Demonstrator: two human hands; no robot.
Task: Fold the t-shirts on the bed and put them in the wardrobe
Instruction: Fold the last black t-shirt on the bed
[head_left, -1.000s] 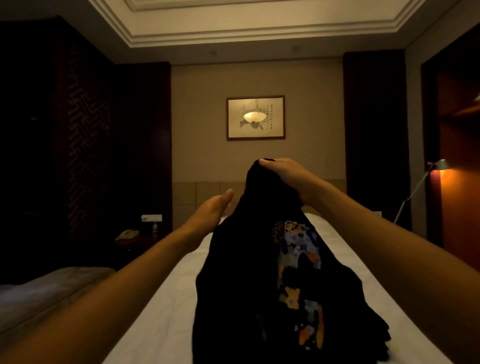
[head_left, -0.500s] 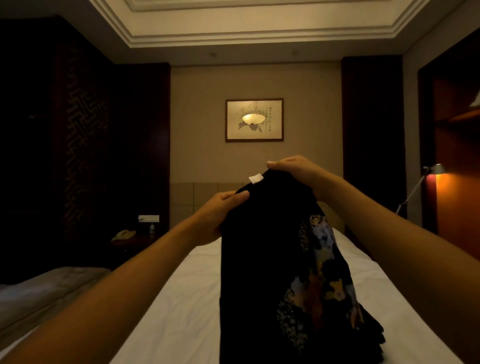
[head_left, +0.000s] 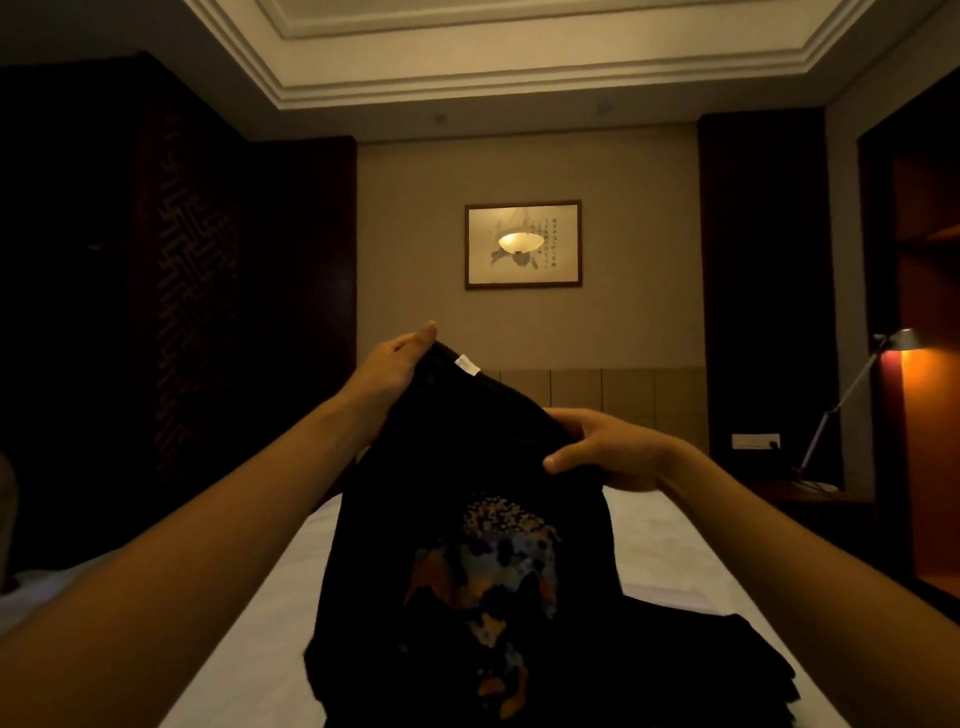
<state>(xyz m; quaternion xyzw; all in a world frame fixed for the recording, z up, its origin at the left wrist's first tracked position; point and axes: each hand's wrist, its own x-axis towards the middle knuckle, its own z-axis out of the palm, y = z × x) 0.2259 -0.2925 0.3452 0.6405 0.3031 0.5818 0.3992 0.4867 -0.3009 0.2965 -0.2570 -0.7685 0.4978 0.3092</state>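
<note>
Left hand (head_left: 387, 371) raised, thumb and fingers pinching the upper edge of a black t-shirt (head_left: 467, 530) beside its small white neck label (head_left: 468, 364). Right hand (head_left: 605, 449) lower, thumb in front and fingers behind, gripping the same edge further along, so that the edge slopes down from left hand to right. T-shirt held up above the bed (head_left: 249, 623), hanging loose, with a mottled orange, blue and pale print (head_left: 488, 566) facing the camera; lower hem reaching the white sheet. Further dark cloth (head_left: 691, 670) heaped on the bed at the near right, touching the hanging t-shirt; number of garments not discernible. Beyond the bed: padded headboard panel (head_left: 597, 389); above it a framed picture (head_left: 523, 244) with a lamp reflected in its glass. Right of the bed: a lit desk lamp (head_left: 852, 395) on a dark side table, and an open wooden recess (head_left: 930, 364), contents hidden in shadow. Left of the bed: dark patterned wall panelling (head_left: 192, 291).
</note>
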